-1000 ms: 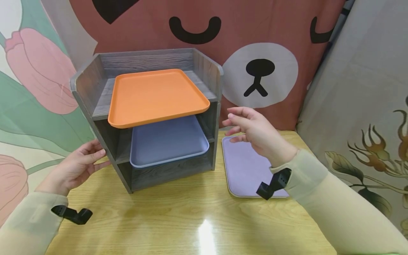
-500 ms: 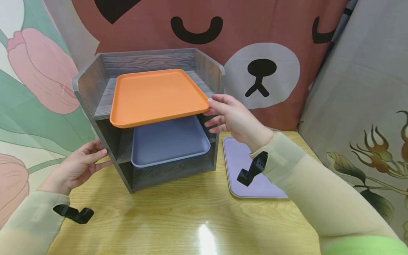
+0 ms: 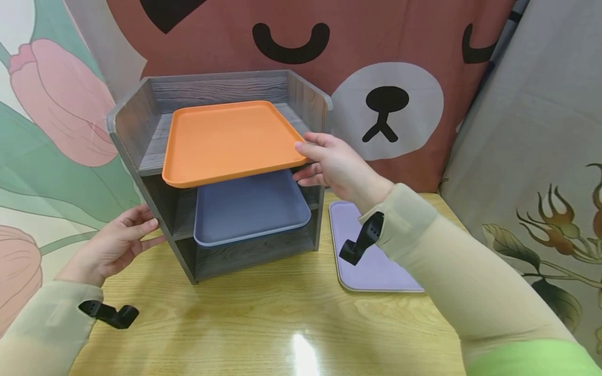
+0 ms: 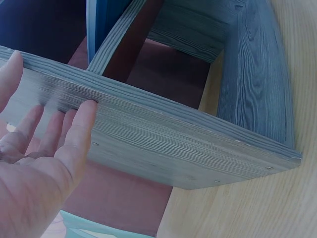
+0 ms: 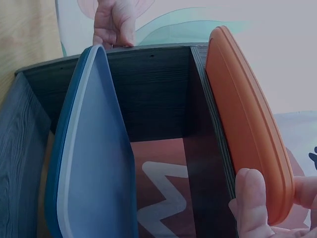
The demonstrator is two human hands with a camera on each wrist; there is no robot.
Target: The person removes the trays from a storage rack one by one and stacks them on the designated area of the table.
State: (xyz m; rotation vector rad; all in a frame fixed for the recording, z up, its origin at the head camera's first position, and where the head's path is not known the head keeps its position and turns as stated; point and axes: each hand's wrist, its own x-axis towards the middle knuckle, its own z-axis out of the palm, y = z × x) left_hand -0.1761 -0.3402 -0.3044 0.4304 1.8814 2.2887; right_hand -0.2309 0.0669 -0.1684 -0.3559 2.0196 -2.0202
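Observation:
An orange tray (image 3: 230,141) lies on the top shelf of a grey wood-grain shelf unit (image 3: 155,94), its front jutting past the shelf edge. At its front right corner my right hand (image 3: 338,166) pinches the rim, thumb above and fingers beneath, which the right wrist view also shows. Below it a blue-grey tray (image 3: 251,209) sits on the middle shelf and sticks out in front. My left hand (image 3: 113,245) is at the unit's left side, its fairly straight fingers touching the side panel (image 4: 163,129) near the front edge.
A lilac tray (image 3: 371,250) lies on the wooden table (image 3: 254,313) right of the unit, partly behind my right forearm. A bear-print cloth (image 3: 301,47) hangs close behind, with a floral curtain (image 3: 531,172) on the right and a tulip-print cloth (image 3: 51,130) on the left.
My right hand has moved left from above the lilac tray to the orange tray's corner and now pinches it. My left hand keeps its place. The trays look unmoved.

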